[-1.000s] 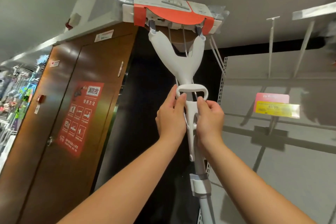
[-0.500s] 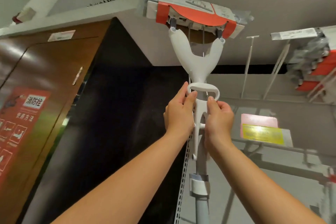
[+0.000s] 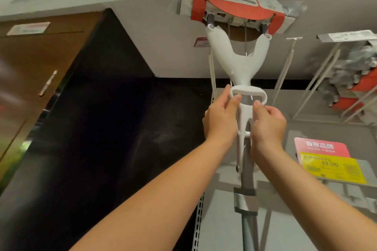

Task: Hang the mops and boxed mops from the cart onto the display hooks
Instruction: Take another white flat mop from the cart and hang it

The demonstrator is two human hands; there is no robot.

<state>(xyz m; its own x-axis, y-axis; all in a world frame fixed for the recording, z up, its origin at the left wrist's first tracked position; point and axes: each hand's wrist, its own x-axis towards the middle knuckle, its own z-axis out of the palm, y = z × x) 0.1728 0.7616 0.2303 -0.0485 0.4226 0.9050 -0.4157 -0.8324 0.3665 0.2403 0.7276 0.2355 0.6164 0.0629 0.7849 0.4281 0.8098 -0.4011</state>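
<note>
I see left hand pinching, right hand gripping mop raised overhead, head near ceiling ledge; bare hooks just right, dark panel left. Yellow tag reads 49.90.

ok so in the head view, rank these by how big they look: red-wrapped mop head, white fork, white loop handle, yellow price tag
1. red-wrapped mop head
2. white fork and yellow price tag: too alike to rank
3. white loop handle
</note>
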